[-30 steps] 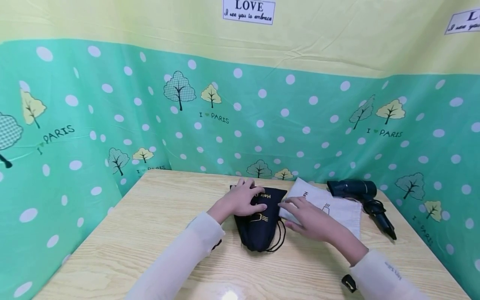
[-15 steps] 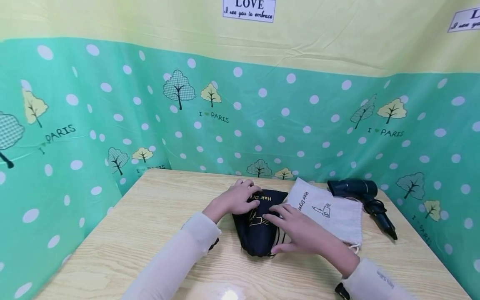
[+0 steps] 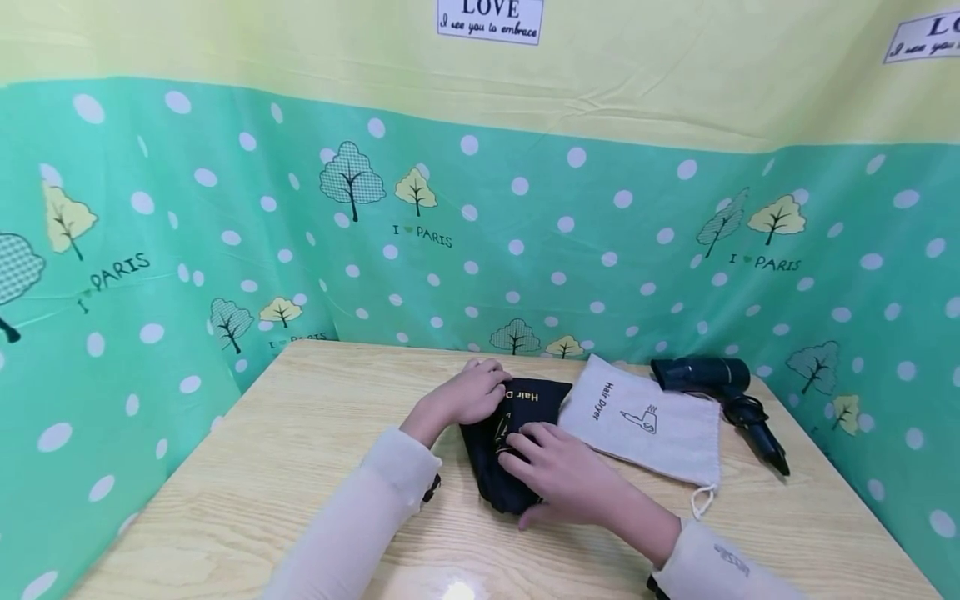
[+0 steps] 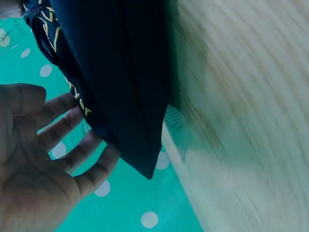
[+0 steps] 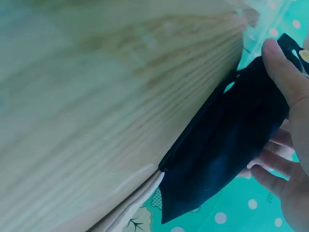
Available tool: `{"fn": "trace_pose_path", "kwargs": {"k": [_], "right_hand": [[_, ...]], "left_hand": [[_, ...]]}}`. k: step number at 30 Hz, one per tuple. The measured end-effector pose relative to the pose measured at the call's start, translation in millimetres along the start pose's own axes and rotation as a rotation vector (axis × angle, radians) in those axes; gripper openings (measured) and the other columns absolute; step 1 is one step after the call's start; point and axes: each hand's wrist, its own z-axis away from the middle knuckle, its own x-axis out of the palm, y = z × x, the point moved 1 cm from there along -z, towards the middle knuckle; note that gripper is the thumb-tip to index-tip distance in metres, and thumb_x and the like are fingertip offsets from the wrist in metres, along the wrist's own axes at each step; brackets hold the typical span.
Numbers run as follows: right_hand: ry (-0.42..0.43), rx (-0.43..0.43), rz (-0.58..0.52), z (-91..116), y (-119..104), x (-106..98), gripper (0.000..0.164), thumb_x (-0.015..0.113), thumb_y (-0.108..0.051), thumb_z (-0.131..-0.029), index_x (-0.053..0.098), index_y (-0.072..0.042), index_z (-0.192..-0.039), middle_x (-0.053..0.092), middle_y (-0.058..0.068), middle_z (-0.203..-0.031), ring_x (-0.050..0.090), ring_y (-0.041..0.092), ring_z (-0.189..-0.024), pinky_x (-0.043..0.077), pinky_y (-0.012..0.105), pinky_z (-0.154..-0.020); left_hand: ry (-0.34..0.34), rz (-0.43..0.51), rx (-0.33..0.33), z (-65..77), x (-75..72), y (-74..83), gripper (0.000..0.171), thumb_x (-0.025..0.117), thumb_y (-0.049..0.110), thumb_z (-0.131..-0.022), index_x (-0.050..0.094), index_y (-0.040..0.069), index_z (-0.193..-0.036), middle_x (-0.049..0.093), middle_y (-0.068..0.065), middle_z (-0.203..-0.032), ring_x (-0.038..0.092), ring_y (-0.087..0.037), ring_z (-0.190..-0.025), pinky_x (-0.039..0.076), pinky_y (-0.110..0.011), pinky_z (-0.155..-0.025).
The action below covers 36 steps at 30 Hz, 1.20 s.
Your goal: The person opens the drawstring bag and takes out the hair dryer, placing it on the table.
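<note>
A black drawstring bag (image 3: 487, 479) with gold print, part of it reading "Hair D", lies at the middle of the table. It looks bulky at its near end. My left hand (image 3: 467, 395) rests on the bag's left far side; in the left wrist view its spread fingertips (image 4: 107, 157) touch the printed face. Over the near right part of the bag lies my right hand (image 3: 566, 475), fingers bent across the top. In the right wrist view its thumb (image 5: 277, 60) reaches along the bag's near edge, with the other fingers on the upper side. The drawstring is mostly hidden by this hand.
A whitish cloth pouch (image 3: 645, 425) printed "Hair Dryer" lies flat at the right, its white cord (image 3: 702, 502) towards me. Beyond it a black hair dryer (image 3: 705, 375) lies with its cable wound at the handle. A green patterned curtain (image 3: 525, 192) hangs behind the table (image 3: 247, 475).
My right hand has moved left from the whitish pouch's edge onto the black bag. The left hand has shifted slightly left on the bag. The whitish pouch and hair dryer lie as before.
</note>
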Motion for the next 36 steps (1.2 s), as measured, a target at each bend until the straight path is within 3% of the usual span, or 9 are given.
{"fn": "trace_pose_path", "kwargs": {"k": [7,15,21,29,36], "right_hand": [[0.005,0.016,-0.024,-1.1,1.8,-5.8,0.071,0.077,-0.065,-0.078,0.062,-0.015,-0.127,0.061,0.006,-0.126,0.057,0.025,-0.110,0.052,0.038,-0.095],[0.109,0.084,-0.231,-0.6,24.5,-22.7,0.061,0.082,-0.044,-0.083,0.063,-0.008,-0.129,0.063,0.006,-0.125,0.058,0.022,-0.110,0.054,0.037,-0.091],[0.152,0.163,-0.348,-1.8,39.6,-26.0,0.056,0.077,-0.036,-0.091,0.058,-0.005,-0.133,0.062,0.006,-0.127,0.059,0.020,-0.116,0.054,0.038,-0.093],[0.208,0.250,-0.405,-9.3,51.3,-25.9,0.048,0.070,-0.032,-0.097,0.059,-0.004,-0.135,0.063,0.011,-0.128,0.061,0.024,-0.120,0.053,0.042,-0.097],[0.260,0.280,-0.425,-16.6,56.6,-22.3,0.048,0.065,-0.032,-0.101,0.059,-0.002,-0.138,0.063,0.015,-0.131,0.061,0.029,-0.122,0.052,0.046,-0.100]], "left_hand": [[-0.005,0.002,0.004,-0.1,-2.0,1.8,0.045,0.034,0.024,-0.110,0.055,0.009,-0.147,0.050,-0.011,-0.148,0.043,-0.033,-0.133,0.032,-0.047,-0.115],[-0.021,0.063,0.024,-1.4,-7.0,-4.5,0.046,0.034,0.025,-0.110,0.055,0.005,-0.146,0.048,-0.015,-0.152,0.041,-0.034,-0.144,0.029,-0.047,-0.119],[0.014,0.106,0.062,0.2,-9.6,-10.3,0.048,0.033,0.028,-0.111,0.052,0.002,-0.147,0.051,-0.016,-0.150,0.042,-0.033,-0.144,0.031,-0.047,-0.119],[0.176,0.229,0.083,6.2,-17.6,-9.6,0.046,0.034,0.030,-0.112,0.056,0.003,-0.143,0.056,-0.016,-0.143,0.049,-0.032,-0.136,0.037,-0.048,-0.114],[0.313,0.339,0.114,10.5,-24.9,-7.4,0.034,0.040,0.027,-0.111,0.065,0.007,-0.124,0.061,-0.009,-0.120,0.056,-0.025,-0.113,0.047,-0.045,-0.099]]}}
